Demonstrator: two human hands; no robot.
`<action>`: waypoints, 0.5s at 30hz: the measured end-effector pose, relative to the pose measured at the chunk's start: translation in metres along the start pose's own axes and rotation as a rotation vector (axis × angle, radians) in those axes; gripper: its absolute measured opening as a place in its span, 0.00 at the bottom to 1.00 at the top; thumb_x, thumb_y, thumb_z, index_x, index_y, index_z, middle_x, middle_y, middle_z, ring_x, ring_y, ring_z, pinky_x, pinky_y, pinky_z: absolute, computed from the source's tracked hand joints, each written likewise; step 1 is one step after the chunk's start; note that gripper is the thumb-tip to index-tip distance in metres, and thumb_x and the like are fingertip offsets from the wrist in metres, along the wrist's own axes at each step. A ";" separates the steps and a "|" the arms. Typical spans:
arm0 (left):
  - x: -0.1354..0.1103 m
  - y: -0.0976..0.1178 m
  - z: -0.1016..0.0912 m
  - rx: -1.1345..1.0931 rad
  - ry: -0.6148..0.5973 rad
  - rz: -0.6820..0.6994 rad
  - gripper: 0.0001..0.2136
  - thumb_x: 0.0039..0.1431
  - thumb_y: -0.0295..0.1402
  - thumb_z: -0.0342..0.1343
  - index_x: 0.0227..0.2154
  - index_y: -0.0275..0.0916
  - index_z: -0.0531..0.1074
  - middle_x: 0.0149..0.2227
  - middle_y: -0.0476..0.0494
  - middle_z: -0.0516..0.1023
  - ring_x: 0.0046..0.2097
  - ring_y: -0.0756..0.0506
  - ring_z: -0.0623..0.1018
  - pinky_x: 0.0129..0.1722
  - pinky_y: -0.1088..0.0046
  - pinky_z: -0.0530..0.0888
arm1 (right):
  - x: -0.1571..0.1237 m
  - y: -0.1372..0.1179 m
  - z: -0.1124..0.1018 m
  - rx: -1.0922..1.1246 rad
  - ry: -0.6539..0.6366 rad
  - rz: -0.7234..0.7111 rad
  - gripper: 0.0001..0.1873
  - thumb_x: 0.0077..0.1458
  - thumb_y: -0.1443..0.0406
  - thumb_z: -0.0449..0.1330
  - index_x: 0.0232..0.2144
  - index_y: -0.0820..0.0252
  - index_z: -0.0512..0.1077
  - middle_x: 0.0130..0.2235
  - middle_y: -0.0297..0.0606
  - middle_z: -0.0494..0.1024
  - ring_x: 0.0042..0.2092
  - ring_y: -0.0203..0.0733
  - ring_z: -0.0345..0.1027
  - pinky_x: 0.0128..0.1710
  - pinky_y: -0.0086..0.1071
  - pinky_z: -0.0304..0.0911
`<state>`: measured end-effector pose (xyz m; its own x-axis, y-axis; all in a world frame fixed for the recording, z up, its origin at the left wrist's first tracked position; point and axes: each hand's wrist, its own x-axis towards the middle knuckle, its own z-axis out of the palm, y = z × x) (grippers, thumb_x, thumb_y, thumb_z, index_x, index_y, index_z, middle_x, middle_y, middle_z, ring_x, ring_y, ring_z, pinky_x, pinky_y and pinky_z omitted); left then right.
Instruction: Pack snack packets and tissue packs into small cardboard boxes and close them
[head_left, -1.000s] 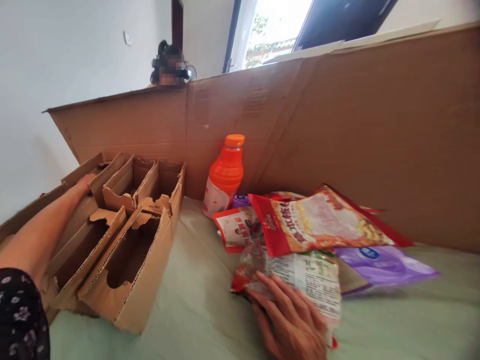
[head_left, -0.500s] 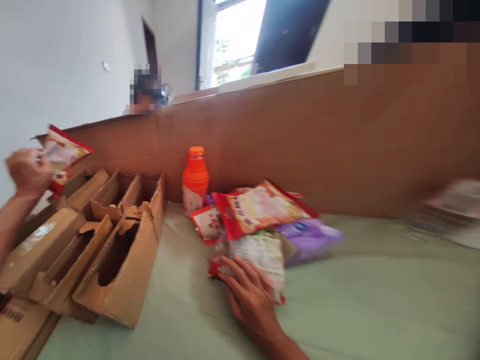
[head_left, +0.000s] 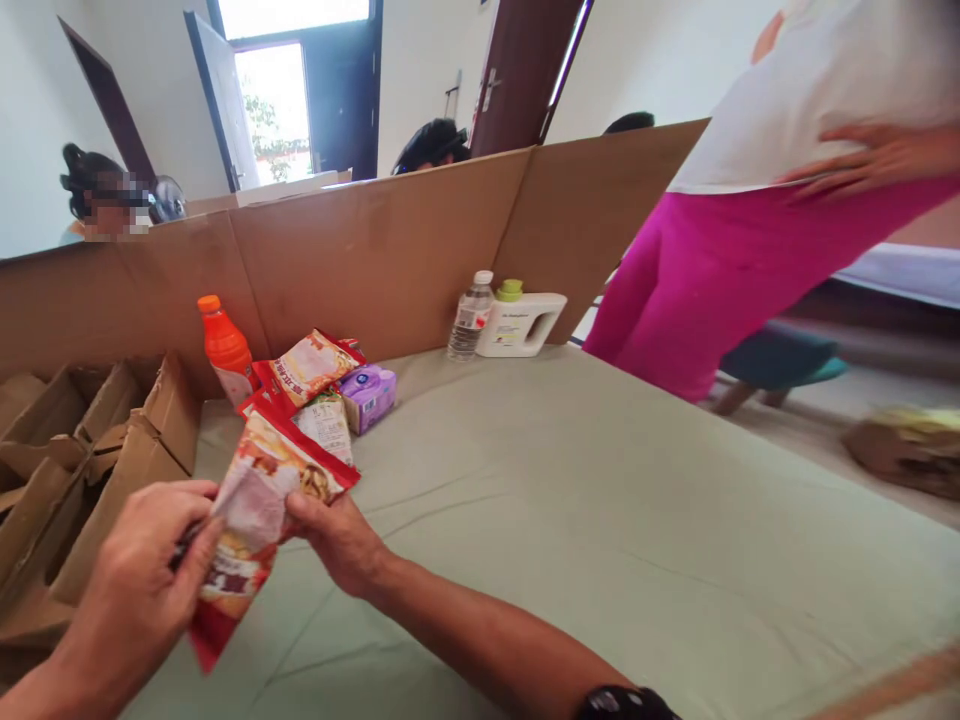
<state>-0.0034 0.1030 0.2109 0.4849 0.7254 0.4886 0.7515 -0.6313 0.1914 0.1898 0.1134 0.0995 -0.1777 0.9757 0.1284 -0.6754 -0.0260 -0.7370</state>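
1. Head view: I hold one red snack packet (head_left: 259,515) above the near left part of the bench (head_left: 600,520), just beside the cardboard boxes (head_left: 90,440).
2. Its long axis runs slantwise, the bottom end low and towards me on the left, the top end up and away to the right, pointing at the pile.
3. My left hand (head_left: 142,590) is pinched shut on its lower half; my right hand (head_left: 337,540) is clamped on its right edge.
4. In the pile I count three packs: one red packet (head_left: 307,365), one pale packet (head_left: 326,425) and one purple pack (head_left: 367,395).
5. There is one orange bottle (head_left: 225,350), upright, left of the pile.
6. One clear bottle (head_left: 469,320) and one white jug (head_left: 521,322) stand together by the cardboard wall (head_left: 375,250).
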 end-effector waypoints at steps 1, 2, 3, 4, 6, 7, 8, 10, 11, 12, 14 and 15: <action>-0.001 0.013 0.010 -0.038 0.047 0.024 0.08 0.61 0.44 0.52 0.39 0.61 0.74 0.45 0.49 0.82 0.47 0.36 0.81 0.43 0.51 0.79 | -0.005 -0.005 -0.011 -0.013 0.080 0.019 0.31 0.38 0.48 0.74 0.42 0.58 0.77 0.36 0.39 0.82 0.31 0.42 0.74 0.27 0.32 0.70; -0.003 0.024 0.016 -0.063 0.071 0.044 0.09 0.60 0.43 0.54 0.42 0.60 0.74 0.46 0.48 0.82 0.48 0.36 0.81 0.44 0.52 0.79 | -0.009 -0.010 -0.025 -0.036 0.145 0.033 0.29 0.36 0.51 0.75 0.39 0.60 0.77 0.33 0.37 0.82 0.29 0.41 0.73 0.25 0.31 0.69; -0.004 0.032 0.018 -0.071 0.056 0.059 0.13 0.60 0.43 0.54 0.47 0.60 0.72 0.49 0.46 0.81 0.50 0.36 0.80 0.46 0.53 0.80 | -0.011 -0.017 -0.041 -0.058 0.197 0.041 0.28 0.35 0.53 0.76 0.38 0.60 0.77 0.32 0.37 0.82 0.29 0.40 0.73 0.25 0.30 0.69; -0.005 0.039 0.018 -0.074 0.043 0.060 0.16 0.60 0.43 0.55 0.51 0.60 0.70 0.51 0.46 0.80 0.52 0.36 0.80 0.48 0.53 0.79 | -0.012 -0.025 -0.059 -0.074 0.241 0.036 0.28 0.35 0.54 0.76 0.38 0.59 0.77 0.33 0.36 0.82 0.30 0.40 0.74 0.27 0.31 0.71; -0.008 0.048 0.013 -0.088 -0.010 0.058 0.17 0.60 0.41 0.55 0.53 0.61 0.70 0.53 0.47 0.79 0.54 0.37 0.78 0.51 0.53 0.78 | -0.009 -0.043 -0.096 -0.104 0.323 0.017 0.27 0.37 0.55 0.76 0.39 0.57 0.75 0.36 0.34 0.83 0.34 0.40 0.75 0.32 0.31 0.73; -0.010 0.052 0.011 -0.102 -0.036 0.061 0.15 0.60 0.39 0.55 0.50 0.61 0.72 0.53 0.47 0.79 0.55 0.37 0.78 0.52 0.53 0.78 | -0.006 -0.052 -0.113 -0.126 0.363 0.018 0.25 0.39 0.55 0.75 0.39 0.56 0.75 0.36 0.33 0.83 0.35 0.39 0.76 0.34 0.31 0.74; -0.011 0.058 0.010 -0.119 -0.048 0.061 0.12 0.60 0.38 0.55 0.47 0.60 0.73 0.54 0.48 0.79 0.55 0.37 0.78 0.53 0.53 0.78 | -0.003 -0.059 -0.129 -0.153 0.398 0.032 0.22 0.41 0.56 0.74 0.38 0.55 0.74 0.35 0.32 0.82 0.34 0.38 0.76 0.34 0.30 0.74; -0.012 0.070 0.012 -0.171 -0.034 0.047 0.08 0.61 0.37 0.54 0.40 0.57 0.75 0.53 0.47 0.79 0.54 0.38 0.78 0.52 0.53 0.78 | 0.001 -0.071 -0.156 -0.223 0.444 0.116 0.16 0.46 0.58 0.72 0.34 0.57 0.73 0.30 0.34 0.81 0.32 0.39 0.75 0.31 0.30 0.73; -0.012 0.078 0.013 -0.212 -0.021 0.030 0.07 0.61 0.36 0.54 0.39 0.56 0.76 0.51 0.46 0.79 0.53 0.38 0.79 0.51 0.54 0.78 | 0.000 -0.074 -0.167 -0.265 0.450 0.178 0.14 0.47 0.60 0.72 0.32 0.59 0.73 0.28 0.37 0.81 0.30 0.40 0.75 0.28 0.30 0.72; -0.011 0.086 0.015 -0.269 -0.011 0.013 0.07 0.62 0.36 0.53 0.38 0.55 0.76 0.49 0.46 0.80 0.51 0.39 0.79 0.49 0.55 0.79 | -0.002 -0.076 -0.175 -0.306 0.448 0.243 0.12 0.48 0.62 0.72 0.30 0.61 0.73 0.27 0.40 0.81 0.29 0.41 0.75 0.25 0.30 0.71; -0.009 0.103 0.017 -0.438 -0.028 -0.009 0.06 0.63 0.35 0.54 0.37 0.54 0.75 0.44 0.46 0.81 0.46 0.41 0.81 0.44 0.59 0.80 | -0.010 -0.078 -0.185 -0.377 0.425 0.337 0.10 0.48 0.65 0.71 0.29 0.63 0.74 0.29 0.47 0.82 0.29 0.43 0.76 0.24 0.30 0.70; -0.008 0.111 0.016 -0.549 -0.059 -0.016 0.06 0.63 0.35 0.54 0.37 0.53 0.76 0.42 0.46 0.82 0.44 0.42 0.81 0.42 0.61 0.81 | -0.016 -0.079 -0.187 -0.405 0.411 0.358 0.09 0.49 0.66 0.70 0.30 0.64 0.75 0.31 0.49 0.83 0.30 0.43 0.77 0.25 0.30 0.71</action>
<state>0.0833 0.0322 0.2144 0.5110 0.7404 0.4367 0.4229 -0.6589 0.6221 0.3795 0.1408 0.0315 0.0003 0.9277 -0.3734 -0.2902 -0.3573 -0.8878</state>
